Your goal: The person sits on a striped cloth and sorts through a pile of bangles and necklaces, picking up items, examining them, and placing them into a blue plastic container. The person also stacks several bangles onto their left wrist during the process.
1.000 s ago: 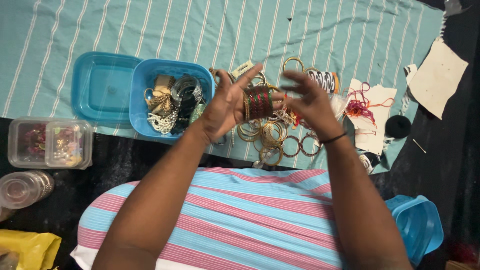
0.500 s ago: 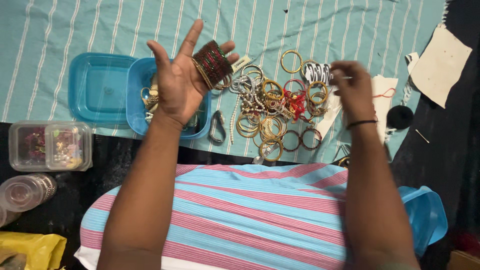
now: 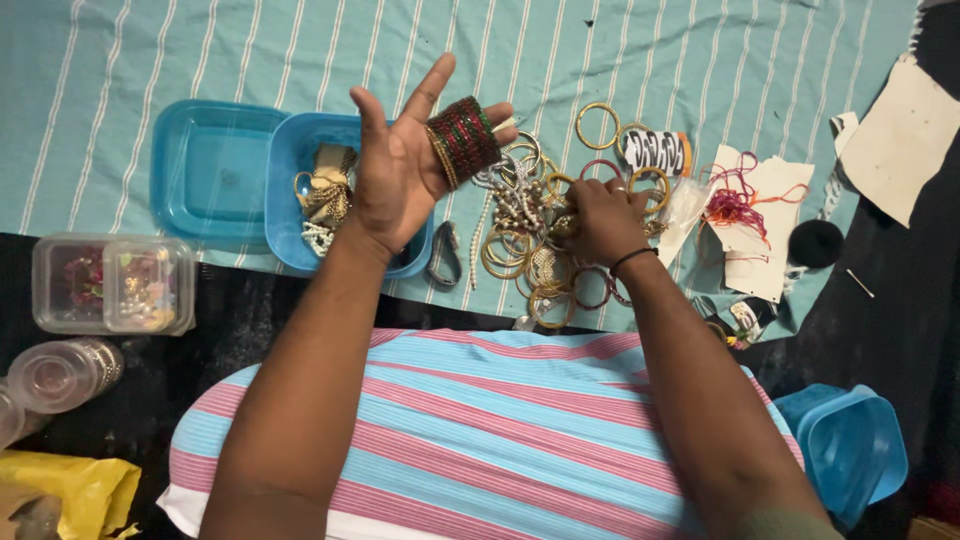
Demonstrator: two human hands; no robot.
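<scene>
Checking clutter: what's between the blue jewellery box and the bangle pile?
Head view: a dark strap-like piece lies on the striped cloth between blue box and bangle pile.

Head camera looks steeply down, close above the striped cloth.
</scene>
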